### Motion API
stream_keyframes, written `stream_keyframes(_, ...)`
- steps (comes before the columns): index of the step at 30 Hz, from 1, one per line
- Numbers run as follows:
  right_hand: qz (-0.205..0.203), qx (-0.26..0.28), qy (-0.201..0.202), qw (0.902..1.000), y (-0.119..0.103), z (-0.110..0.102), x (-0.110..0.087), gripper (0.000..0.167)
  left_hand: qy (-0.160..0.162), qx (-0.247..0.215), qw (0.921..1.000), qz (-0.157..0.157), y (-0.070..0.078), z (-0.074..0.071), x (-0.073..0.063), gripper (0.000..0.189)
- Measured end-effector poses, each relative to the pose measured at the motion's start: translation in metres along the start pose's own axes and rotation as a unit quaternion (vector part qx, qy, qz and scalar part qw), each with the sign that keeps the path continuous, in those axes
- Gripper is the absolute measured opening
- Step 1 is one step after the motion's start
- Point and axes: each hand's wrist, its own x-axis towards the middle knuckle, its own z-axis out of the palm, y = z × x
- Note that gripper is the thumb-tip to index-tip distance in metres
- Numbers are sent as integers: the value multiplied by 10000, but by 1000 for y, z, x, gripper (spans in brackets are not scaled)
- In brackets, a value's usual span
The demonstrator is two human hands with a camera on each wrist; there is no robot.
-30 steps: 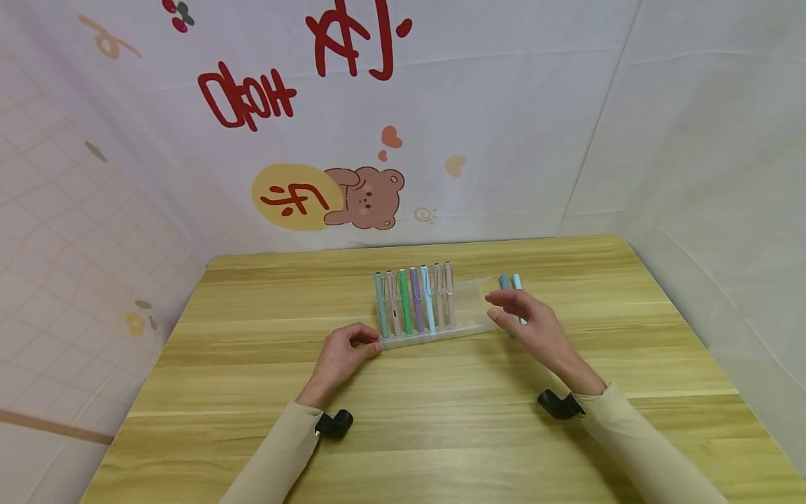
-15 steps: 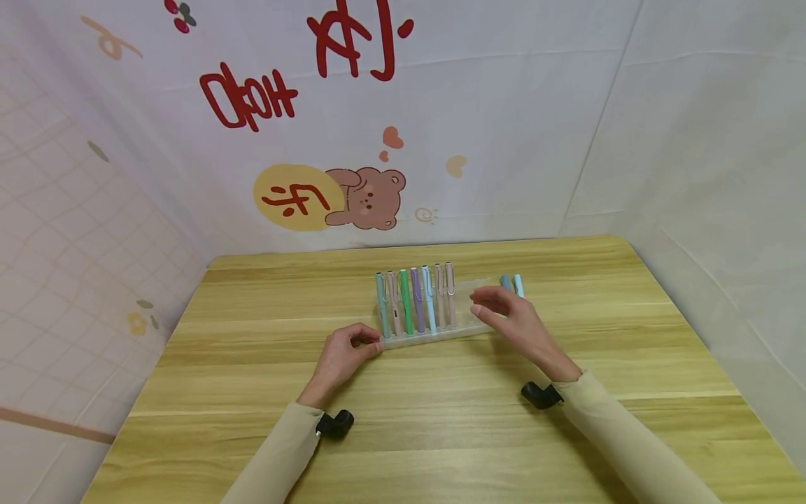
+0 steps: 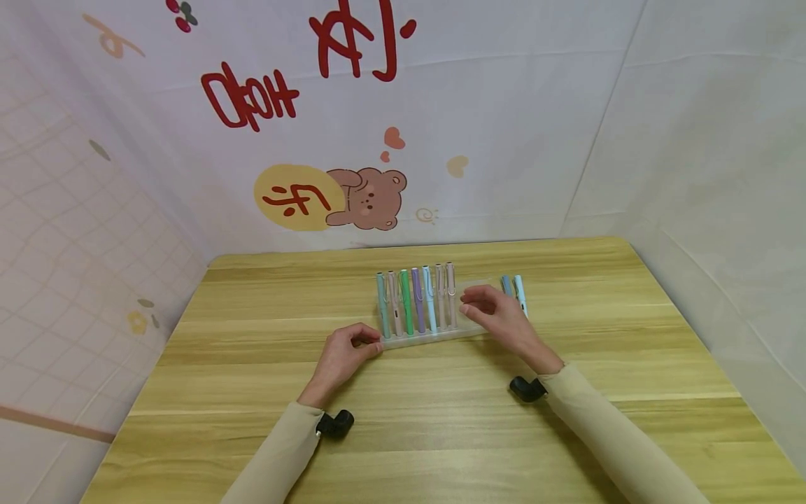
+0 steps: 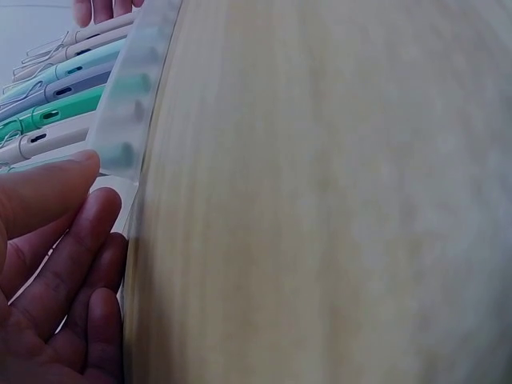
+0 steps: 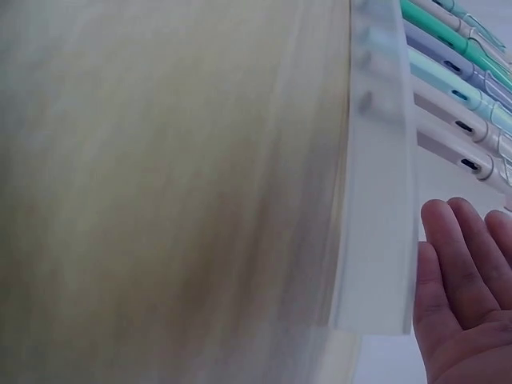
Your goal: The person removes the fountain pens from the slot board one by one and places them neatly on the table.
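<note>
A clear pen stand (image 3: 409, 341) holds a row of upright capped pens, among them a green pen (image 3: 406, 302), a purple pen (image 3: 418, 301) and a pale blue pen (image 3: 429, 299). At its left end my left hand (image 3: 340, 357) pinches the corner; the left wrist view shows the thumb (image 4: 60, 188) on the front lip and the fingers bent below it. My right hand (image 3: 502, 320) is over the pen-free right part, just right of the last pinkish pen (image 3: 450, 297). Its fingers (image 5: 460, 256) are relaxed, with nothing held, beside the stand's lip (image 5: 376, 216).
Behind the right hand, a grey-blue pen (image 3: 506, 283) and a light blue pen (image 3: 519, 288) are partly hidden. The wood-grain table (image 3: 428, 420) meets a printed white cloth backdrop (image 3: 516, 140) at the back, with cloth on both sides.
My right hand has moved left, from near the two separate pens to the right part of the stand, close to the row. My left hand has stayed at the stand's left end.
</note>
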Motion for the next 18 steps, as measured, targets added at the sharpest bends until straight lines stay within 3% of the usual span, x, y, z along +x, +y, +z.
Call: stream_keyframes(18,41,-373,-272,9989,-2,13,9,34,-33,7,10000,62,1,-1,-1,9)
